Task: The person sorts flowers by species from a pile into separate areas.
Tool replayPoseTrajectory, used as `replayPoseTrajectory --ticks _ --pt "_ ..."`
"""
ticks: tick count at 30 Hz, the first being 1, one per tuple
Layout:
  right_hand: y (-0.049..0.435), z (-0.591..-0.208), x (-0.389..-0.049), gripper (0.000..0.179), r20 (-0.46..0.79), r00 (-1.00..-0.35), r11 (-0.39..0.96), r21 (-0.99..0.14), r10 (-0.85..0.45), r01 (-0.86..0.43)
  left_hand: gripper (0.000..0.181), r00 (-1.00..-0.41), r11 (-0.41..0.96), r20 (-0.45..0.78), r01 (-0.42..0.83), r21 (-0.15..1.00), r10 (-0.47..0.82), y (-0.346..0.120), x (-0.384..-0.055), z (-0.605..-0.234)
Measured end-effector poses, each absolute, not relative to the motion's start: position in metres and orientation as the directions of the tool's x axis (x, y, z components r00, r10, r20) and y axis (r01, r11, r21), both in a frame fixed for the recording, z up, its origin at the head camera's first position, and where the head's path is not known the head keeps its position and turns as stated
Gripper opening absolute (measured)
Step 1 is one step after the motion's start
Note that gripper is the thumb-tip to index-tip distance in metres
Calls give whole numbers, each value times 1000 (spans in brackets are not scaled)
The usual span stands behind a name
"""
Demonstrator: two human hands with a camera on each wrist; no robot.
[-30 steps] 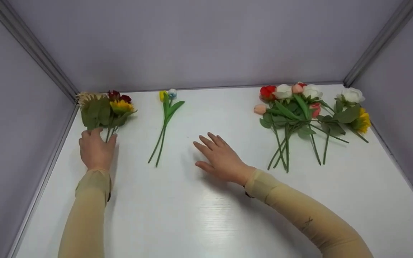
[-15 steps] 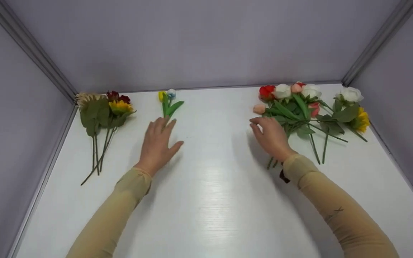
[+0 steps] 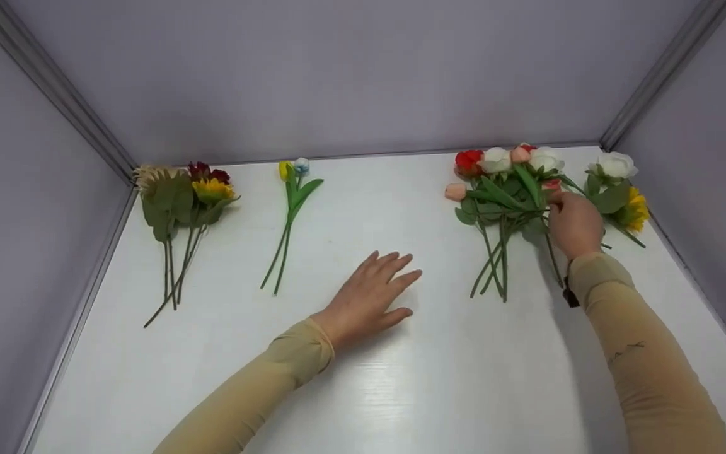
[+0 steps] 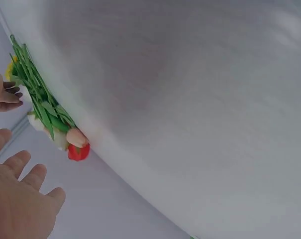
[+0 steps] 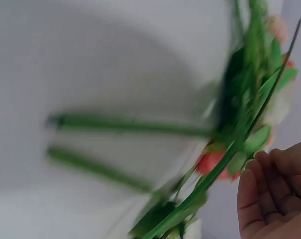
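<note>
In the head view my left hand (image 3: pixel 368 299) hovers over the middle of the white table (image 3: pixel 363 403), fingers spread and holding nothing. My right hand (image 3: pixel 576 226) is at the right-hand pile of flowers, its fingertips by a coral rose (image 3: pixel 551 184). In the right wrist view, thumb and fingertips lie close together right at the green leaves (image 5: pixel 257 139); I cannot tell whether they pinch a stem. Around them lie a red rose (image 3: pixel 469 162), white roses (image 3: pixel 496 160) and pale pink tulips (image 3: pixel 455 192), their stems crossing.
Right of my right hand lie a white rose (image 3: pixel 616 165) and a sunflower (image 3: pixel 635 209). A yellow tulip (image 3: pixel 285 170) and a blue-white tulip (image 3: pixel 301 166) lie at centre left. Further left is a bunch with a sunflower (image 3: pixel 213 189). Grey walls (image 3: pixel 363 75) enclose the table.
My left hand has left the bunch at the left, passed over the two tulips and come to the middle. The right hand has moved from the middle to the right-hand flowers.
</note>
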State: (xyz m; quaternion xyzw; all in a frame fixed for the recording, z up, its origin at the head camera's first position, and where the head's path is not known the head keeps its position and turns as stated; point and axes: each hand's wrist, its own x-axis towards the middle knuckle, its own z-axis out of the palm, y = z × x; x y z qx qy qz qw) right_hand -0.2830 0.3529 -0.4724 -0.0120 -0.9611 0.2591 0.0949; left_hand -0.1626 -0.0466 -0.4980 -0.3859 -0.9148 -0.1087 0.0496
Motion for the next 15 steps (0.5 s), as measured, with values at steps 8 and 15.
replayPoseTrajectory --ticks 8,15 --pt "378 -487 -287 24 268 -963 945 -310 -17 -103 67 -652 627 135 756 189 746 -18 -152 -501" --pt "380 -495 -294 18 290 -950 972 -160 -118 -170 64 -648 628 94 758 174 756 -4 -151 -502"
